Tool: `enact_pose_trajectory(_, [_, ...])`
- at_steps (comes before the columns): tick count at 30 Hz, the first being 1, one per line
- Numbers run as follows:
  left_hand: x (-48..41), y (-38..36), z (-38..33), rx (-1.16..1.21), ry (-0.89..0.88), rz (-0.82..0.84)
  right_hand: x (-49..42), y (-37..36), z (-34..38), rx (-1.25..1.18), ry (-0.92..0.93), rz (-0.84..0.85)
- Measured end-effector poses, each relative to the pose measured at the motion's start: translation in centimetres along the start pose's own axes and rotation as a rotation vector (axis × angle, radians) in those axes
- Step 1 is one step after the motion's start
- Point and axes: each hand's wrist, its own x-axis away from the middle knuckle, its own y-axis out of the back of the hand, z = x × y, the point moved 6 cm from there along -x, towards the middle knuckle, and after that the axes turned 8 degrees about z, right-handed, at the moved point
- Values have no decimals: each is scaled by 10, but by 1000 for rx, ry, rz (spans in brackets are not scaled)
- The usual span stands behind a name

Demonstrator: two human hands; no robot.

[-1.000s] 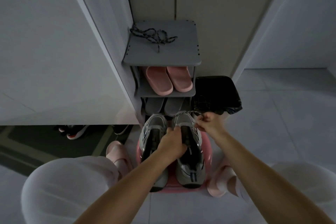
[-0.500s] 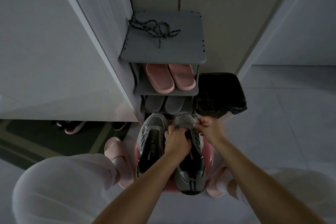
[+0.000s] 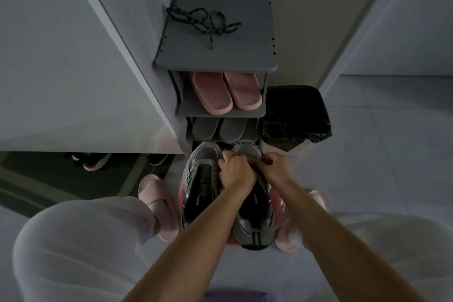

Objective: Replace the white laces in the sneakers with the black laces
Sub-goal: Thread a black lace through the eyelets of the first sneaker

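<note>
Two grey sneakers sit side by side on a pink stool (image 3: 278,206), between the person's feet in pink slippers. Work is on the right sneaker (image 3: 255,227); the left sneaker (image 3: 199,179) lies untouched beside it.

Hand state: the hands are close together at the far, toe end of the lacing.
- The left hand (image 3: 235,175) is curled over the throat of the right sneaker and holds it down.
- The right hand (image 3: 275,167) pinches what appears to be a lace (image 3: 257,159) at the farthest eyelet row. The light is too dim to tell the lace's colour.

The dark braided laces (image 3: 203,19) lie in a loose tangle on the top board of the grey shoe rack (image 3: 245,51), well apart from the hands. A bin lined with a black bag (image 3: 306,108) stands to the right of the rack.

Recommended procedure for this step:
1. Keep the left hand pressing the upper flat so the eyelets stay exposed.
2. Draw the strand straight out along the eyelet's axis, not sideways, to avoid snagging the tip.
3. Even both ends at the bottom row before crossing upward.
4. Hold the strand flat and untwisted at each pass.

Markings: no brand, label or lettering can be read on either sneaker. Only dark stripes show at the near heel.
</note>
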Motion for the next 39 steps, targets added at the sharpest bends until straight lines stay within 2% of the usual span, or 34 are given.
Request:
enact_pose_trajectory(5, [-5,9,-5,-139,-5,127,20,-3,12,133,57,116])
enact_pose_trajectory(8, [-8,13,-7,-183,-31,208,43,-9,19,332,156,169])
enact_pose_trajectory(10, [-8,15,-9,-223,-31,220,52,-14,23,492,192,121])
enact_pose_trajectory(12, [-5,16,-13,-260,-33,220,53,-15,23,553,173,40])
enact_pose_trajectory(16, [-3,20,-19,-360,-70,192,50,-13,15,539,88,-71])
enact_pose_trajectory(20, [-7,49,-16,-446,-132,44,51,-11,9,550,29,-85])
enact_pose_trajectory(24, [-22,90,28,-358,-82,-48,50,-9,7,532,-2,-88])
enact_pose_trajectory(27, [-27,116,90,-246,19,-91,50,-8,5,517,-14,-75])
enact_pose_trajectory(32, [-16,129,177,-72,158,-76,48,-8,6,521,4,-78])
enact_pose_trajectory(37, [-7,111,172,-26,115,-44,50,-13,9,549,25,-76])
enact_pose_trajectory(39, [-4,109,148,-31,50,-100,49,-14,10,583,24,-68])
